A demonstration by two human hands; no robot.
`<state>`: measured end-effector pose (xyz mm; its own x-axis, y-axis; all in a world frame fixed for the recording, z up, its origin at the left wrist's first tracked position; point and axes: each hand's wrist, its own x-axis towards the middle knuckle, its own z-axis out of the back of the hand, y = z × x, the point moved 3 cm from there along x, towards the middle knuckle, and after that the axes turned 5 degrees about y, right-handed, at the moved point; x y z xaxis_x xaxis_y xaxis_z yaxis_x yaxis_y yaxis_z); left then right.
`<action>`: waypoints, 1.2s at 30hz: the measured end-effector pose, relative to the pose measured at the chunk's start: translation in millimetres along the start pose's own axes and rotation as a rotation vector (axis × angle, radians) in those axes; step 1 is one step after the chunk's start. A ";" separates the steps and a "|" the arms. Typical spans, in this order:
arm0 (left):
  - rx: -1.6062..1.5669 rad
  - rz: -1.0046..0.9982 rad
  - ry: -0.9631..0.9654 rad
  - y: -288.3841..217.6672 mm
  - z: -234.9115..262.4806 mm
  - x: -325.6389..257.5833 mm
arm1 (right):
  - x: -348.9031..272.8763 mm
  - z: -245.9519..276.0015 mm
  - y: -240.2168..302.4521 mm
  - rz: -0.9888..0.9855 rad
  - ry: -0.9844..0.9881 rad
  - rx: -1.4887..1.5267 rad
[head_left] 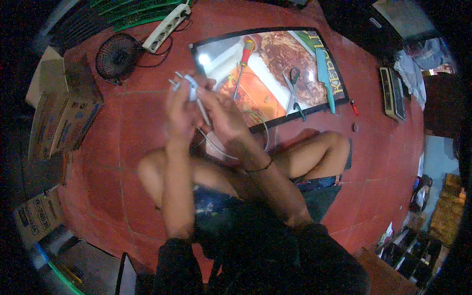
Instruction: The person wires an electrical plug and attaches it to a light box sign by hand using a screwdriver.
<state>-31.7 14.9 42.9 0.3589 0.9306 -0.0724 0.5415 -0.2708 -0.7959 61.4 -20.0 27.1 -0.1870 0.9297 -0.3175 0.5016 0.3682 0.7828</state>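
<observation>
In front of my crossed legs, both hands are raised around a white two-pin plug [192, 89]. My left hand [181, 110] is closed round the plug's body, with the pins sticking out to the upper left. Pressed against the plug's lower side, my right hand [223, 115] pinches it where the white cable [267, 137] leaves it. The cable loops down over my lap and round to the right. Motion blurs the fingers. Beyond the hands, a glossy printed board [275, 46] carries a red and yellow screwdriver [247, 53], scissors [293, 88] and a teal knife [322, 71].
A white power strip [166, 30] and a small black fan [118, 56] lie at the far left, near cardboard boxes [66, 115]. To the right are a small red object [354, 107], a radio-like box [392, 93] and a plastic bag [412, 73] on the red floor [378, 152].
</observation>
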 end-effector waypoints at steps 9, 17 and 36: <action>-0.233 -0.204 -0.178 -7.1 36.9 14.2 | 9.8 105.5 -1.3 0.548 -0.116 -0.592; -0.300 -0.228 -0.247 -13.7 60.3 26.7 | 1.8 243.2 17.3 0.420 -0.616 -1.017; -0.504 -0.010 -0.044 -4.4 41.8 24.7 | 73.5 133.9 -52.2 0.609 -0.381 -1.706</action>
<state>-57.0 49.4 19.5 0.3248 0.9405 -0.1003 0.8484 -0.3366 -0.4085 134.5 27.4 -108.8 -0.0307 0.9589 0.2819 -0.9190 -0.1380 0.3693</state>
